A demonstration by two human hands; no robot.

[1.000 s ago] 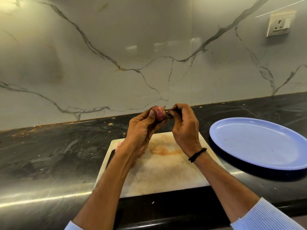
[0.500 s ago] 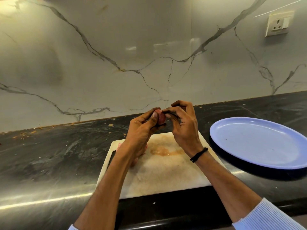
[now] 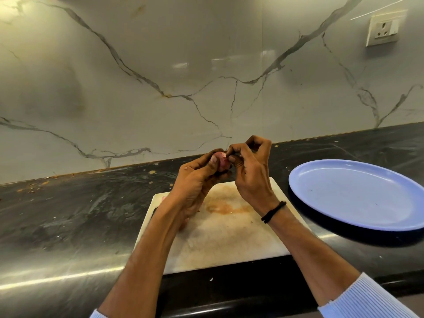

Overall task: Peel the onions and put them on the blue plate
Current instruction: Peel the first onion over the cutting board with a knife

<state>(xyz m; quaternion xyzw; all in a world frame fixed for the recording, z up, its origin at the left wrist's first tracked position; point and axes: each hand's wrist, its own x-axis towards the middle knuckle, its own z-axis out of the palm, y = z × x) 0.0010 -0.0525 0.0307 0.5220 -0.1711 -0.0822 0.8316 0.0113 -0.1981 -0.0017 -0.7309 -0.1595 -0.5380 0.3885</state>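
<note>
Your left hand (image 3: 195, 177) has fingers curled round the small onion (image 3: 221, 160), right hand (image 3: 249, 171) pinching its skin. It could slip onto the cutting board (image 3: 229, 237) if you yank, so go easy.

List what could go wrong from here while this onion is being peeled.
1. The left hand holds the onion up over the far edge of the cutting board; a hard tug by the right hand, pinching its skin, might flick it onto the counter.
2. Peel torn off there may drop past the board.
3. The blue plate lies apart to the right, so the peeled onion must cross the counter.
</note>
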